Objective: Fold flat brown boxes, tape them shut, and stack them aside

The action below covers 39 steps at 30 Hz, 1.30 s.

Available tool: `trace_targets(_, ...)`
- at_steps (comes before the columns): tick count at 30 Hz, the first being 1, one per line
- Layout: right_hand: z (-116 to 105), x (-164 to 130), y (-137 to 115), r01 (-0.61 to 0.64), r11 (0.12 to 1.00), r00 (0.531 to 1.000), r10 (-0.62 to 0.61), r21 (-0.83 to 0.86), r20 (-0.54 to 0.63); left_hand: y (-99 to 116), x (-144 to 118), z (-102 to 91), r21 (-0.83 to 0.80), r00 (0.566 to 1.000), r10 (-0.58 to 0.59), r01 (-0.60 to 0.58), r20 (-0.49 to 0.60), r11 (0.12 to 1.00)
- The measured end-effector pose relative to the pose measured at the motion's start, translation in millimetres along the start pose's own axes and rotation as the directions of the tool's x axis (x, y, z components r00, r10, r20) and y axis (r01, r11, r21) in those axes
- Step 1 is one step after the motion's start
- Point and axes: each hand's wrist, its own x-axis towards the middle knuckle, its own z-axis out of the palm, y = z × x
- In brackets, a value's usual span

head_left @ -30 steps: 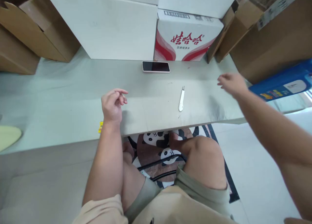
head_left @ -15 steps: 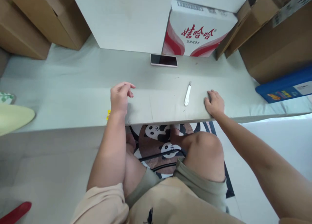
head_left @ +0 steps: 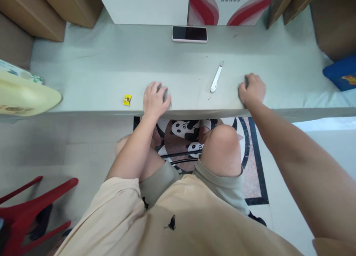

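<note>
My left hand [head_left: 156,98] rests palm down by the front edge of the cloth-covered table [head_left: 111,70], its fingers bent and thumb apart, with nothing seen in it. To its left lies a small yellow wrapped packet [head_left: 127,99]. A white utility knife [head_left: 216,77] lies between my hands, its tip pointing away from me. My right hand [head_left: 253,89] leans on the tabletop to the right of the knife, thumb apart from loosely curled fingers; the space under its palm is hidden.
A phone [head_left: 189,34] lies in front of a white box [head_left: 147,5] and a red-and-white carton [head_left: 230,11]. Cardboard boxes [head_left: 80,7] stand at the sides. A pale yellow container [head_left: 27,94] is at left, a blue package [head_left: 340,73] at right. A red stool [head_left: 36,204] stands on the floor.
My left hand has come down onto the table and moved right, uncovering the yellow packet. My right hand stays in about the same place. The view has tilted downward.
</note>
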Motion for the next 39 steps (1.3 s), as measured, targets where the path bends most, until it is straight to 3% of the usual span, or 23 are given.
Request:
trace_targets(4,-3.0,-1.5,-1.0,-0.006,0.999,1.0,0.005,0.036,0.015,1.5,-4.7,8.6,0.058,0.994,0.101,-0.098,-0.043,0.993)
trace_targets(12,-14.3,-7.5,-6.1,-0.018,1.0,0.999,0.017,0.022,0.051,9.1,-6.3,7.1,0.186,0.996,0.026,-0.042,0.088,0.982)
trace_targets(19,-16.0,-8.5,-8.0,-0.037,0.999,0.997,0.036,0.007,0.074,9.8,-5.9,5.8,0.274,0.994,0.032,-0.061,0.109,0.96)
trace_targets(25,-14.7,-9.5,-10.6,-0.037,0.999,0.996,0.038,-0.012,0.075,30.2,-5.9,-5.6,0.493,0.976,-0.004,-0.108,0.219,0.863)
trace_targets(29,-13.6,-10.4,-14.7,-0.081,0.996,0.995,0.082,-0.02,0.057,31.7,4.5,-17.3,0.536,0.934,0.008,-0.213,0.358,0.817)
trace_targets(32,-14.0,-11.1,-17.4,-0.098,0.995,0.993,0.1,-0.028,0.055,15.3,29.2,-34.5,0.43,0.895,0.033,-0.246,0.445,0.868)
trace_targets(34,-14.1,-11.1,-18.1,-0.094,0.995,0.993,0.097,-0.042,0.065,-1.6,53.2,-54.8,0.408,0.918,0.026,-0.2,0.395,0.891)
trace_targets(35,-13.9,-10.9,-18.0,-0.091,0.995,0.993,0.094,-0.05,0.067,-10.6,66.2,-68.6,0.42,0.942,0.006,-0.156,0.335,0.894)
trace_targets(36,-13.5,-10.7,-17.9,-0.085,0.995,0.994,0.089,-0.059,0.069,-19.7,79.3,-84.8,0.407,0.978,-0.064,-0.023,0.199,0.913)
trace_targets(37,-13.0,-10.4,-17.6,-0.081,0.994,0.994,0.086,-0.067,0.069,-28.5,91.8,-103.3,0.409,0.979,-0.195,0.152,0.066,0.9)
trace_targets(39,-12.0,-10.0,-17.5,-0.076,0.994,0.994,0.081,-0.073,0.066,-45.6,114.4,-144.8,0.446,0.958,-0.283,0.269,-0.037,0.854)
